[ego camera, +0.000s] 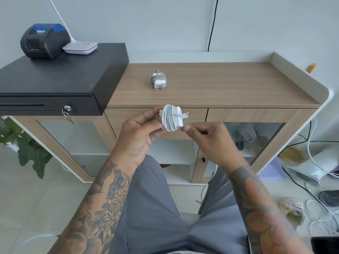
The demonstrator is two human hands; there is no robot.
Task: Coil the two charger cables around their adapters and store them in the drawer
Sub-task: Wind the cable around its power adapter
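A white adapter with its white cable wound around it [171,117] is held in front of the cabinet's shut drawer [194,114]. My left hand [140,133] grips its left side. My right hand [207,137] pinches the cable's end just below the adapter's prongs. A second white adapter [158,80], wrapped in a greyish cable, lies on the wooden cabinet top [220,85] with its prongs toward me.
A black cash drawer box [60,81] with a key in its lock stands at the left, bearing a black-and-blue printer [44,40] and a white lamp base [80,46]. A plant [23,142] is lower left. Loose cables and clutter [315,189] lie on the floor at right.
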